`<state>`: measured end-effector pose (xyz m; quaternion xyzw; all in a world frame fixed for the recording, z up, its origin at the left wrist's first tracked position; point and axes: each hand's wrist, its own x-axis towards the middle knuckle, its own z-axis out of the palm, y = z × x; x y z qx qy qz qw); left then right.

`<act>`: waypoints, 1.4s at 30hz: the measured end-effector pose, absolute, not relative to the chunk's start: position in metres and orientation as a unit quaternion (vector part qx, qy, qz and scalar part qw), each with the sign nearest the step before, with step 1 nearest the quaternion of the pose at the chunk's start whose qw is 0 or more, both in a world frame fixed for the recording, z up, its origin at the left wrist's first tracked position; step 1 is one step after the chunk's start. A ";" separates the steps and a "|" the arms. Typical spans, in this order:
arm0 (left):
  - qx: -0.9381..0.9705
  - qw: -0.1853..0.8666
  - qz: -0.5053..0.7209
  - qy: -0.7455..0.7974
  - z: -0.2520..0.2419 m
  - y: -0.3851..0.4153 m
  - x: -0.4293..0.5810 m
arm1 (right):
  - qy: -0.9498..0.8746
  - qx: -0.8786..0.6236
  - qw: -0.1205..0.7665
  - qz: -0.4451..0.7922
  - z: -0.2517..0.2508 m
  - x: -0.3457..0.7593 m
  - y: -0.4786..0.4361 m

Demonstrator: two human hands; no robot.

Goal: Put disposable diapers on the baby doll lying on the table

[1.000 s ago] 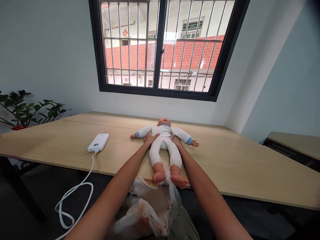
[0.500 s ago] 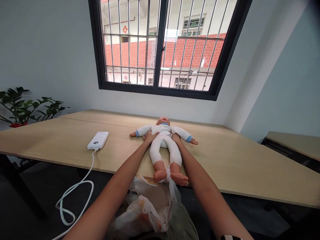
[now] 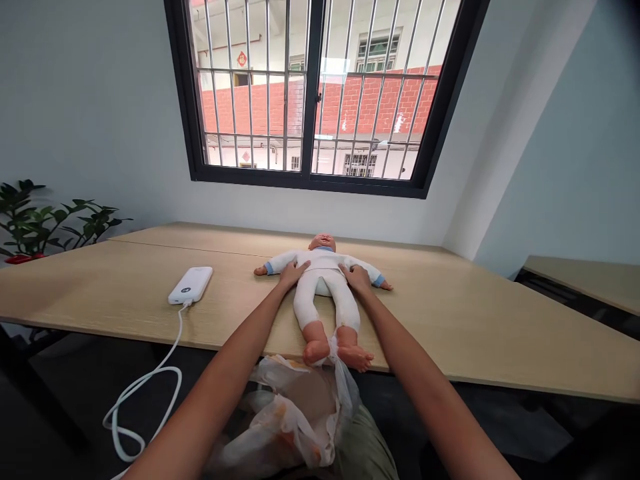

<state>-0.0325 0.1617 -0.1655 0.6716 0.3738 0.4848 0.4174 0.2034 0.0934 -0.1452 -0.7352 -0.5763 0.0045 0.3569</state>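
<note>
A baby doll (image 3: 325, 270) in a white top with blue cuffs and white trousers lies on its back on the table, its bare feet toward me at the front edge. My left hand (image 3: 294, 273) is at the doll's waist on the left, thumb over the top's hem and fingers curled at its side. On the opposite side of the waist, my right hand (image 3: 356, 277) holds it the same way, its fingers partly hidden. A translucent plastic bag (image 3: 300, 420) hangs below the table edge, with a twisted part between the doll's feet.
On the wooden table (image 3: 450, 313), a white power bank (image 3: 191, 285) lies to the left, its white cable (image 3: 175, 340) looping down off the edge. A leafy plant (image 3: 45, 220) stands far left. A barred window (image 3: 310, 100) is ahead, and another tabletop (image 3: 585, 280) stands at right.
My right hand has shifted slightly at the doll's waist, with more of its knuckles showing. The doll's arm on the right sits a little lower. The view has turned slightly right.
</note>
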 end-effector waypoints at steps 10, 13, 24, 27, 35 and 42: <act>0.667 0.534 0.437 0.281 -0.155 0.155 -0.079 | -0.682 -0.556 0.455 0.136 -0.142 0.228 0.078; 0.667 0.537 0.432 0.283 -0.155 0.154 -0.077 | -0.706 -0.522 0.450 0.164 -0.147 0.222 0.080; 0.630 0.552 0.454 0.305 -0.158 0.159 -0.079 | -0.674 -0.544 0.497 0.051 -0.147 0.206 0.081; 0.614 0.554 0.468 0.313 -0.156 0.159 -0.081 | -0.639 -0.544 0.541 0.042 -0.145 0.206 0.080; 0.575 0.558 0.500 0.328 -0.154 0.159 -0.082 | -0.598 -0.560 0.573 0.027 -0.138 0.202 0.075; 0.593 0.554 0.485 0.327 -0.153 0.157 -0.081 | -0.628 -0.545 0.555 0.029 -0.137 0.201 0.074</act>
